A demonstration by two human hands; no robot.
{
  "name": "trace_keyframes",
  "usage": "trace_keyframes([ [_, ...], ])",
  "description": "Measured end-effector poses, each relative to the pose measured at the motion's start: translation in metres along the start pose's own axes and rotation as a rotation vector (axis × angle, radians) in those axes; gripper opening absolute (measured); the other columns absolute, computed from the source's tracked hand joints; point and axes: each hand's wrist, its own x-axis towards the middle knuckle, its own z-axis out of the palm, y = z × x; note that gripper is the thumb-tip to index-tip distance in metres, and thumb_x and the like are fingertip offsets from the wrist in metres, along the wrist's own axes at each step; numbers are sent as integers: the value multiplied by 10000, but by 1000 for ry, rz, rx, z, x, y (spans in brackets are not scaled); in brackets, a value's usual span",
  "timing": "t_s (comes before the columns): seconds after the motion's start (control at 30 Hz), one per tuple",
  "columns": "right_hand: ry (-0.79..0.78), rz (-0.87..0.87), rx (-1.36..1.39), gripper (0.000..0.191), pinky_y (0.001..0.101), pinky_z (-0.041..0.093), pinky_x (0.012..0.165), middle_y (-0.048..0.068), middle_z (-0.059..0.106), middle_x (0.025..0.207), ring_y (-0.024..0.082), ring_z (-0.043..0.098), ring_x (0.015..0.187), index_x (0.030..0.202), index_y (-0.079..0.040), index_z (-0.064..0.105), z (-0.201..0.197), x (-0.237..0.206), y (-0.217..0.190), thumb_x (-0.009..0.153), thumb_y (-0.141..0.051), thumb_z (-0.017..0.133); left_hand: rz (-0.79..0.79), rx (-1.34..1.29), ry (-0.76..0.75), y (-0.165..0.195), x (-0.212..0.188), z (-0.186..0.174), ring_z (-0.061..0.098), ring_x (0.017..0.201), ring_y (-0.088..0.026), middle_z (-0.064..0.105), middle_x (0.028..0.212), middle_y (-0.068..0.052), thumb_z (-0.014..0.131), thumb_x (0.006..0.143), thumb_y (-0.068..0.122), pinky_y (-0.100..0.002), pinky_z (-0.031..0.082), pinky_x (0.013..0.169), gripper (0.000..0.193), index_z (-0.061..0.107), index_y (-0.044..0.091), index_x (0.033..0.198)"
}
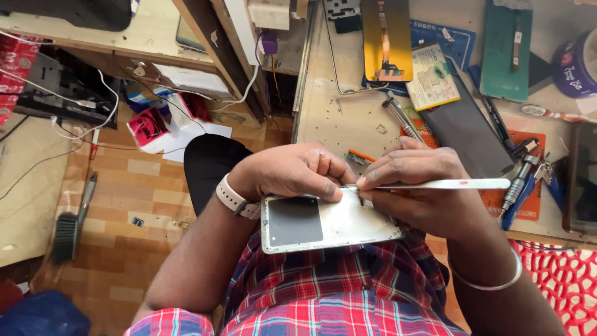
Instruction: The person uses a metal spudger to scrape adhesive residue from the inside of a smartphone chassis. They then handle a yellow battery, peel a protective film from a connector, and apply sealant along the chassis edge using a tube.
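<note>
Between both hands: opened phone frame, back side up, resting on the lap, dark panel at its left end.
Left hand: clenched on the frame's top edge, thumb pressing down.
Right hand: pinching white tweezers, tips touching the frame beside the left thumb.
Right of right hand: screwdriver on workbench.
Left wrist: white watch.

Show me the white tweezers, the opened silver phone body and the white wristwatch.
white tweezers (448, 184), head view, middle of the flat shaft.
opened silver phone body (354, 223), head view, bare metal inner plate.
white wristwatch (231, 198), head view, the strap.
</note>
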Motion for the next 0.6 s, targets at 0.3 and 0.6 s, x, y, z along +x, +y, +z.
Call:
trace_keyframes([
  [0.3, 42, -23, -56, 187, 280, 527, 768, 50, 769, 860, 149, 735, 798, 893, -73, 752, 2, -2, 3, 745, -56, 866, 30, 90, 45, 1, -2, -1, 650, 950, -101, 729, 1056, -54, 710, 924, 97, -252, 533, 876, 350, 680, -101, 1211],
  [0.6, 226, 76, -86, 157, 226, 560, 737, 72, 770, 908, 135, 731, 829, 964, -55, 754, -14, -27, 8, 825, -1, 803, 48, 60, 82, 2, -3, 6, 659, 936, -112, 731, 1051, -73, 726, 915, 107, -262, 538, 866, 371, 683, -114, 1211],
])
